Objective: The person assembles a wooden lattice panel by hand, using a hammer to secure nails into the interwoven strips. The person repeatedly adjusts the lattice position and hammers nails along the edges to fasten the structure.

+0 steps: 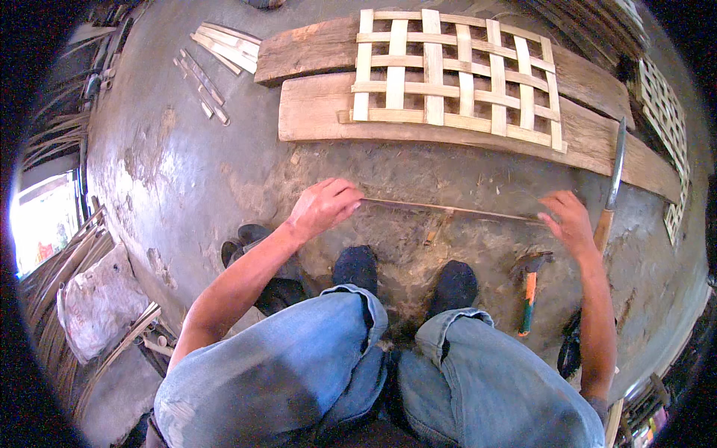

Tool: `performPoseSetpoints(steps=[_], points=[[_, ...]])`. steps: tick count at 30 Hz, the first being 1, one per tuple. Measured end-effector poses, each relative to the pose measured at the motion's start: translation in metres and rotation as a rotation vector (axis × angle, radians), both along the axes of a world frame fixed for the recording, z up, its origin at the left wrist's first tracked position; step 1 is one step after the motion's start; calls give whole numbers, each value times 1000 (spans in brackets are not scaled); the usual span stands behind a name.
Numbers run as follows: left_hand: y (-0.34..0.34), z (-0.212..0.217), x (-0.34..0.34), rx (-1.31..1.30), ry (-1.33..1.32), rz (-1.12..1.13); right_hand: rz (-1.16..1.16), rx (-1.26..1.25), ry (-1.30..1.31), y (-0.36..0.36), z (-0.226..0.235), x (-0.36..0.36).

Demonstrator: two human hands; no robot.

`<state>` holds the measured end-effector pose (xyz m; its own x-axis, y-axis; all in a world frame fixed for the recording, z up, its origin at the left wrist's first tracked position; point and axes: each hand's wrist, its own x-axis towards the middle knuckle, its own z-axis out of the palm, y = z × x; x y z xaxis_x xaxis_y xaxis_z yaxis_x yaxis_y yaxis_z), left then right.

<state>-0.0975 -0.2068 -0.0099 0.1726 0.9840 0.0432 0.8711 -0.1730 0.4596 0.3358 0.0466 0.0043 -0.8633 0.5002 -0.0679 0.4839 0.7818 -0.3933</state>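
A thin, narrow bamboo strip point(452, 209) is stretched out edge-on, low over the ground in front of my feet. My left hand point(326, 207) is closed on its left end, fingers pressed together. At its other end is my right hand point(569, 222), thumb against the strip and fingers curled above it. Beyond them, a lattice panel of woven pale strips point(457, 75) lies on wooden planks point(317, 112). A long blade with a wooden handle point(617, 168) stands close beyond my right hand. Below that hand lies a hammer point(529, 291) with an orange and green handle.
Loose pale strips point(226, 46) and a few narrower pieces point(200, 84) lie at the far left. Another lattice panel point(663, 112) is at the right edge. A whitish sack point(102, 302) sits by bundled strips on the left. Dark footwear point(280, 296) is beside my left foot.
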Motion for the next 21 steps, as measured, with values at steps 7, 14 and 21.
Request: performPoseSetpoints(steps=[7,14,21], points=[[1,-4,-2,-350,-393,294,-55,-166,-64,-7,-2,7],[29,28,-41,-324,-739,542,-153,-124,28,-4,36,-2],[96,42,-56,7,-560,437,-167,75,235,81,52,-31]])
